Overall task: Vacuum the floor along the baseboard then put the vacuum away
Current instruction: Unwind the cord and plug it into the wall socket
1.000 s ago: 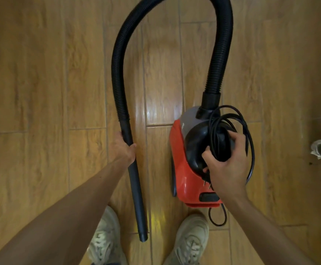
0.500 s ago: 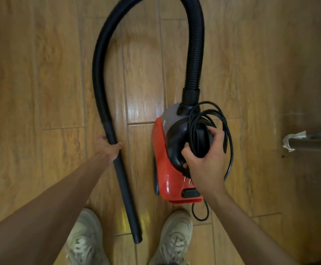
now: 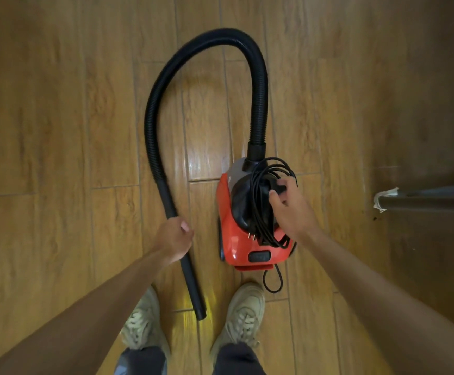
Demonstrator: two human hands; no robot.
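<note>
At 12 o'clock from the shoes [image 3: 244,315] the red vacuum [image 3: 229,239] is stood; its coiled cord [image 3: 261,212] is grasped by the right hand [image 3: 292,212], its wand [image 3: 190,277], at 9 o'clock, by the left hand [image 3: 173,239].

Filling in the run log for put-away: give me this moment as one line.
left hand: grips wand | right hand: grips coiled cord atop red vacuum | plug: free, prongs showing | hose: looped ahead

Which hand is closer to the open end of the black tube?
Left. The left hand grips the tube just up from its open end; the right hand holds the cord atop the vacuum.
</note>
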